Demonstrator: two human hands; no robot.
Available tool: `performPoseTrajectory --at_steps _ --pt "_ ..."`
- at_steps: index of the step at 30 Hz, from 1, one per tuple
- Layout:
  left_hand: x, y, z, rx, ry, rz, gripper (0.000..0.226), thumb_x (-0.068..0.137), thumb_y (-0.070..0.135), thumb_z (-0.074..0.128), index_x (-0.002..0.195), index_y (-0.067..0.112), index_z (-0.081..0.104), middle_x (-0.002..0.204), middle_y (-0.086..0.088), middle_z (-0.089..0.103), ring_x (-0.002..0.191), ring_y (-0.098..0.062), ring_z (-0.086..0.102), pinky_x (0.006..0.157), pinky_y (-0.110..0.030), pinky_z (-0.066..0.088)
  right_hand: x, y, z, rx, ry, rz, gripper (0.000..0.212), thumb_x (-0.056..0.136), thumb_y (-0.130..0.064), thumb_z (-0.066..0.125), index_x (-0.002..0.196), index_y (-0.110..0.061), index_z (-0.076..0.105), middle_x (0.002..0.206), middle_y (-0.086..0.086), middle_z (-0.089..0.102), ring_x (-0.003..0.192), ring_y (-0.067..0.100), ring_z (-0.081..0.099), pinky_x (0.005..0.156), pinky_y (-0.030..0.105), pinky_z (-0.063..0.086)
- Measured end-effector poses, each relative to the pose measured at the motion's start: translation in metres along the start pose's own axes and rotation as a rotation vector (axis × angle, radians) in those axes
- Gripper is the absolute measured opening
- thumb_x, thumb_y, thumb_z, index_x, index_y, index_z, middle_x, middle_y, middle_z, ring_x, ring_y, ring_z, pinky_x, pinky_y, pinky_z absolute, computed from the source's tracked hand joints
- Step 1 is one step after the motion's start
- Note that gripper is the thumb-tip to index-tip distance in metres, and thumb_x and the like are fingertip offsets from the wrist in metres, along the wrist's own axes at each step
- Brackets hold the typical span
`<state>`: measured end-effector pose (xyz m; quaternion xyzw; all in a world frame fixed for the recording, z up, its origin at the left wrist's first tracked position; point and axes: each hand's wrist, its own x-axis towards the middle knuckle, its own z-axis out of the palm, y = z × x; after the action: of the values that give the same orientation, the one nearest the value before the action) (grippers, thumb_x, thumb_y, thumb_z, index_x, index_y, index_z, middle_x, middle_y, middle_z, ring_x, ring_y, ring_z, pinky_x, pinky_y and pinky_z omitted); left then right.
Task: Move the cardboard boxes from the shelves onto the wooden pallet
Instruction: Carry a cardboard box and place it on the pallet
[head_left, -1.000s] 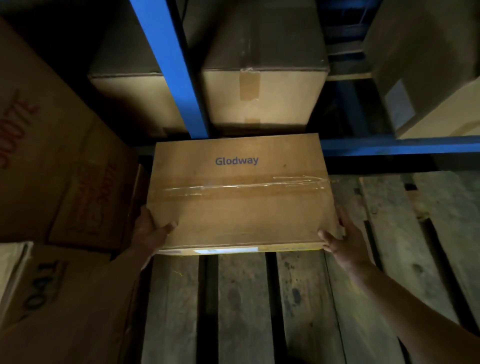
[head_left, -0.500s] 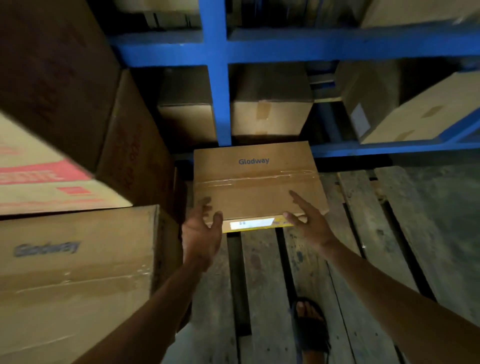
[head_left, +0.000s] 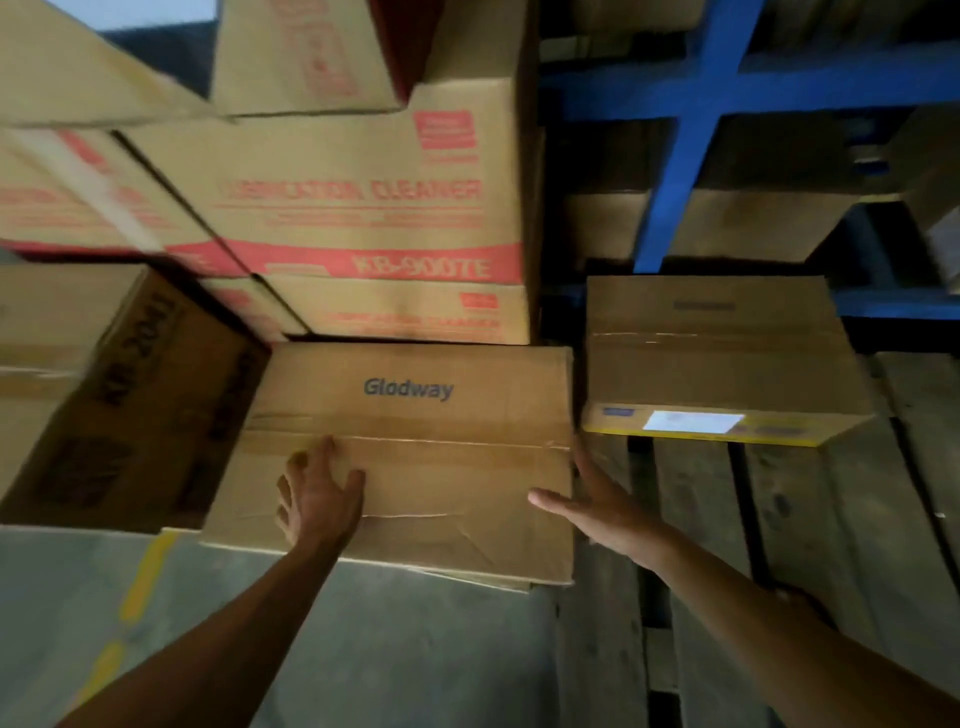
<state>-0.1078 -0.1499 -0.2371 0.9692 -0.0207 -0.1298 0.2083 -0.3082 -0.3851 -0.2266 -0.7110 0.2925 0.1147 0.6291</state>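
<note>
Box (head_left: 415, 441) under flat left hand (head_left: 317, 499), right hand (head_left: 597, 499) at its side, fingers spread, nothing gripped: clamp both ends before lifting toward pallet (head_left: 810, 545).

Right of the Glodway box (head_left: 415, 447), a second box (head_left: 722, 358) carries a dark printed mark and white label (head_left: 693, 422) too blurred to read. The right hand (head_left: 597, 506) hides its fingertips behind the Glodway box's edge.
</note>
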Motion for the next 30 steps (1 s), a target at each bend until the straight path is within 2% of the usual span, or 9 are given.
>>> performPoseTrajectory --at_steps 2,4,7,10,13,15,19,23,30 --pt "0.017 -0.027 -0.018 0.074 -0.04 -0.068 0.085 0.072 0.058 0.073 0.142 0.035 0.03 0.155 -0.008 0.018 0.139 -0.039 0.019 0.111 -0.062 0.02 0.008 0.007 0.022 -0.028 0.035 -0.033 0.097 0.083 -0.042 0.07 0.132 -0.06 -0.011 0.148 -0.015 0.03 0.133 0.01 0.036 0.105 0.03 0.033" --pt "0.033 -0.041 -0.029 0.116 -0.125 -0.161 0.117 0.055 0.075 0.074 0.148 0.04 0.013 0.16 -0.007 -0.003 0.145 -0.041 -0.001 0.112 -0.067 0.009 0.014 0.018 0.033 0.005 0.098 -0.005 0.105 0.083 -0.038 0.07 0.135 -0.058 -0.019 0.144 -0.015 0.031 0.128 0.014 0.041 0.099 0.038 0.042" --pt "0.049 -0.051 -0.037 0.138 -0.215 -0.268 0.142 0.03 0.092 0.063 0.145 0.05 -0.007 0.159 -0.011 -0.023 0.143 -0.047 -0.015 0.106 -0.075 0.0 0.02 0.03 0.037 0.092 0.145 0.041 0.098 0.084 -0.041 0.068 0.141 -0.054 -0.01 0.117 -0.025 0.038 0.111 0.015 0.043 0.079 0.045 0.05" --pt "0.053 -0.049 -0.04 0.199 -0.246 -0.302 0.15 0.026 0.095 0.06 0.147 0.046 -0.013 0.159 -0.018 -0.019 0.145 -0.047 -0.009 0.107 -0.076 0.003 0.023 0.032 0.044 0.124 0.174 -0.005 0.092 0.081 -0.045 0.069 0.138 -0.056 -0.002 0.108 -0.036 0.035 0.111 0.012 0.043 0.091 0.049 0.048" --pt "0.054 -0.044 -0.046 0.193 -0.168 -0.338 0.147 0.036 0.087 0.069 0.15 0.035 -0.007 0.16 -0.021 -0.003 0.144 -0.049 0.003 0.111 -0.07 0.01 0.02 0.031 0.044 0.143 0.21 -0.024 0.092 0.083 -0.039 0.07 0.148 -0.042 0.005 0.128 -0.023 0.039 0.124 0.014 0.041 0.102 0.04 0.039" --pt "0.047 -0.039 -0.049 0.158 -0.032 -0.348 0.14 0.044 0.084 0.07 0.152 0.024 0.004 0.158 -0.021 0.009 0.143 -0.048 0.011 0.111 -0.065 0.013 0.009 0.03 0.033 0.148 0.242 -0.021 0.08 0.09 -0.029 0.063 0.15 -0.036 0.012 0.137 -0.013 0.04 0.125 0.013 0.044 0.098 0.032 0.039" --pt "0.01 -0.017 -0.039 0.146 0.087 -0.263 0.111 0.059 0.083 0.06 0.139 0.009 0.04 0.145 -0.016 0.032 0.133 -0.04 0.031 0.107 -0.057 0.023 -0.029 0.045 -0.011 0.201 0.345 0.018 0.059 0.094 -0.018 0.056 0.143 -0.036 0.029 0.127 -0.007 0.051 0.098 -0.001 0.054 0.076 0.014 0.043" --pt "-0.037 0.016 -0.008 0.022 0.009 -0.195 0.093 0.073 0.069 0.063 0.138 0.006 0.04 0.142 -0.02 0.035 0.13 -0.041 0.033 0.106 -0.052 0.03 -0.08 0.075 -0.067 0.276 0.473 0.139 0.06 0.095 -0.015 0.057 0.145 -0.036 0.033 0.133 -0.003 0.052 0.115 0.017 0.052 0.095 0.032 0.04" --pt "-0.107 0.118 0.068 -0.225 -0.288 -0.01 0.076 0.07 0.059 0.072 0.118 0.011 0.039 0.121 -0.02 0.057 0.108 -0.042 0.055 0.093 -0.056 0.048 -0.155 0.117 -0.187 0.285 0.726 0.224 0.059 0.093 -0.001 0.054 0.148 -0.015 0.034 0.132 0.005 0.049 0.123 0.021 0.046 0.096 0.031 0.036"
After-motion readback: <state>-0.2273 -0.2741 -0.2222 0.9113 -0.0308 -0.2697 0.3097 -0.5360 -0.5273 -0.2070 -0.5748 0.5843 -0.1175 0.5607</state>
